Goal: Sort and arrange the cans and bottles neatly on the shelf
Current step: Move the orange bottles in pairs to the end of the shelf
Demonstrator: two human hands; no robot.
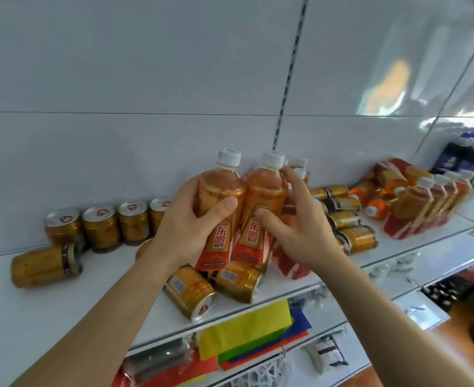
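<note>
Below the white shelf (62,297), on a lower level nearest the camera, lie coloured sheets (252,328) in yellow, blue, green and red. Above them both bare forearms reach up over the shelf's front edge, where two gold cans (188,291) and (237,280) lie on their sides just under the held bottles. At mid-shelf the left hand (182,233) grips the left bottle (219,216), fingers wrapped behind its amber body and the thumb pressed across the front just above the orange label; the bottle stands upright with its white cap well above the hand. Touching it on the right is the right bottle (261,216), also upright, which the right hand (294,227) holds with the thumb on the label front and the fingers curled over the shoulder near the cap. Both bottles sit between the two hands, their bases hidden behind the lying cans. To the left, a fallen can (45,263) rests on its side in front of a row of upright cans (99,227) against the back panel. To the right, more lying cans (353,233) are piled together, and beyond them stands a row of bottles (426,205). Farthest right, dark blue containers (468,160) stand blurred at the corner.
</note>
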